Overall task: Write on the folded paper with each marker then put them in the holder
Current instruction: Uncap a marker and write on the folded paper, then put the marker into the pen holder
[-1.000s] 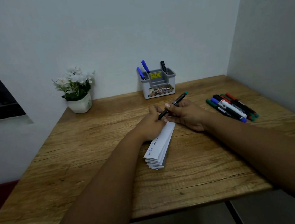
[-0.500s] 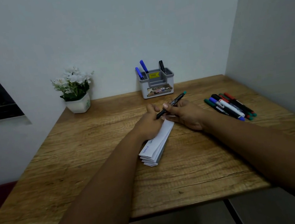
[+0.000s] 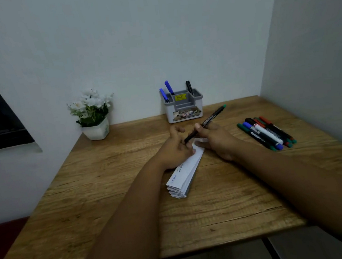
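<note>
Three markers already stand in the grey holder (image 3: 184, 106) at the back of the wooden desk (image 3: 114, 199), two blue ones and one black, so part of the job looks done. The step in hand is the writing with the green-capped marker (image 3: 205, 123). The right hand (image 3: 216, 143) pinches this marker low on its barrel between thumb and fingers; its capped end points up and away from the grip, toward the holder, and its lower end goes down toward the folded paper (image 3: 185, 175), just below the grip. The left hand (image 3: 175, 150) lies on the far end of the paper, and its fingers are close round the lower end of the marker; I cannot tell if they hold the tip, pull something off it, or only press the paper down. The paper stretches from under both hands toward the person, and some small handwriting shows on its top face. To the right of the grip, well apart, a bunch of loose markers (image 3: 266, 133) waits on the desk. I judge that the next move needs the tip brought firmly onto a free part of the paper while the left hand keeps the strip from sliding, and only afterwards the marker should travel back to the holder.
</note>
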